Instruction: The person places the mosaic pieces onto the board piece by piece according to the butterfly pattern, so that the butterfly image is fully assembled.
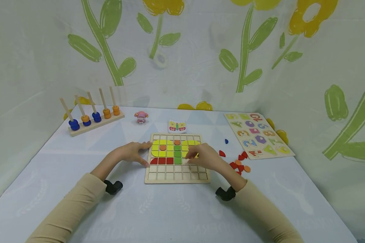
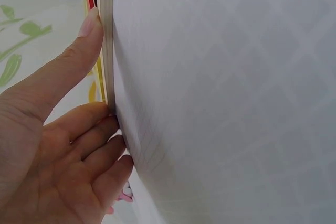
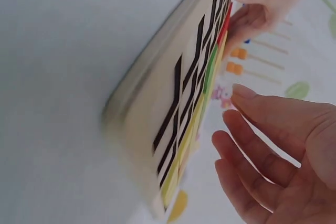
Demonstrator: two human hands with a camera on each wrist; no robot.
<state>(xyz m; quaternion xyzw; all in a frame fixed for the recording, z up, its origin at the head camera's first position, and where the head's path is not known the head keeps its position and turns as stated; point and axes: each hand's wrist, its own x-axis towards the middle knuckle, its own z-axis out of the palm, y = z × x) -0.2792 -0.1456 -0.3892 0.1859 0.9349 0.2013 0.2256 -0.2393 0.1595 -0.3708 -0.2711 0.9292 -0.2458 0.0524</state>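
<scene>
A wooden grid board (image 1: 161, 176) lies flat on the table, with yellow, orange, green and red pieces set in its upper squares. My left hand (image 1: 130, 152) rests against the board's left edge, thumb toward the near end and fingers farther up; in the left wrist view the thumb (image 2: 86, 35) touches the board's side. Over the board's right half hovers my right hand (image 1: 205, 157), its fingers bent near the green column (image 1: 177, 153). The right wrist view shows its thumb (image 3: 268, 106) and fingertips a little apart, with no piece visible between them. This hand covers some right-hand squares.
Loose red pieces (image 1: 233, 165), orange discs (image 1: 247, 168) and a blue piece (image 1: 226, 141) lie right of the board. Behind it stands a butterfly pattern card (image 1: 177, 127). A pink figurine (image 1: 141, 116), a peg stacker (image 1: 97, 125) and a number puzzle board (image 1: 258, 135) sit farther back.
</scene>
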